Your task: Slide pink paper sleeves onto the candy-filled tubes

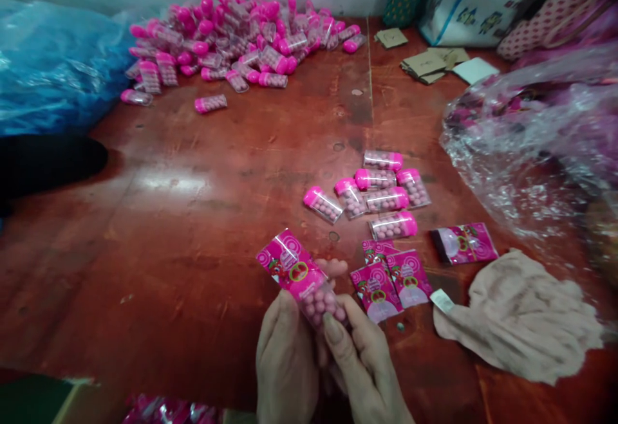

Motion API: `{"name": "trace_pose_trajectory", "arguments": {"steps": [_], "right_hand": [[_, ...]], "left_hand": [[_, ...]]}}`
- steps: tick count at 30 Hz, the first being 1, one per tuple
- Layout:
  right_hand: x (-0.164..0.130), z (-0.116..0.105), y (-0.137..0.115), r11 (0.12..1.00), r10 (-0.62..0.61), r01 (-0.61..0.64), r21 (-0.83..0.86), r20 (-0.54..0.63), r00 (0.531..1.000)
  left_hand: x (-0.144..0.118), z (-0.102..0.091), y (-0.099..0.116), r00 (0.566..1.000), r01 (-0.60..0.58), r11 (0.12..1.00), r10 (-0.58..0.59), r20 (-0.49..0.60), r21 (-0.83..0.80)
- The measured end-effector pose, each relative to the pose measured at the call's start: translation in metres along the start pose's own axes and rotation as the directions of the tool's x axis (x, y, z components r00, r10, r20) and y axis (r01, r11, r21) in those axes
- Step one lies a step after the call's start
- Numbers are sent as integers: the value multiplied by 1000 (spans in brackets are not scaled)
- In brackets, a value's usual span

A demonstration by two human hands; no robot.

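Observation:
Between my two hands is a clear candy tube (322, 307) filled with round pink candies, tilted toward the upper left. A printed magenta sleeve (291, 263) covers its upper end. My left hand (284, 353) wraps the tube from the left, thumb along the sleeve's lower edge. My right hand (362, 353) pinches the tube's lower end between thumb and fingers. Just right of my hands lie several flat magenta sleeves (377, 290). Beyond them rests a loose group of pink-capped candy tubes (387, 201).
A large heap of pink-capped tubes (232, 38) lies against the wall. At the left is a blue plastic bag (58, 64), with a dark rounded shape (53, 160) below. On the right are a banded sleeve stack (466, 244), a crumpled cloth (526, 321), clear plastic (502, 154) and cardboard pieces (425, 65).

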State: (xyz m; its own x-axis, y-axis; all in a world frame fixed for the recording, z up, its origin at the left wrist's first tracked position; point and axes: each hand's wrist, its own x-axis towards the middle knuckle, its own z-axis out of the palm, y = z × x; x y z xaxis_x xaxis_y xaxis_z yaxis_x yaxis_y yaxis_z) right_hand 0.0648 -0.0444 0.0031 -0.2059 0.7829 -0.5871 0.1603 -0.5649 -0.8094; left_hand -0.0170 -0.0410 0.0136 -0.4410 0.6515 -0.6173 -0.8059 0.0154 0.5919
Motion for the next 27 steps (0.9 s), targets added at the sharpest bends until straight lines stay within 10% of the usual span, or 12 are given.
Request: {"name": "trace_pose_trajectory", "arguments": {"steps": [27], "right_hand": [[4,1,5,988,-113,116,-103,36,993]], "left_hand": [[2,9,-9,996,6,991,6,-90,132]]}}
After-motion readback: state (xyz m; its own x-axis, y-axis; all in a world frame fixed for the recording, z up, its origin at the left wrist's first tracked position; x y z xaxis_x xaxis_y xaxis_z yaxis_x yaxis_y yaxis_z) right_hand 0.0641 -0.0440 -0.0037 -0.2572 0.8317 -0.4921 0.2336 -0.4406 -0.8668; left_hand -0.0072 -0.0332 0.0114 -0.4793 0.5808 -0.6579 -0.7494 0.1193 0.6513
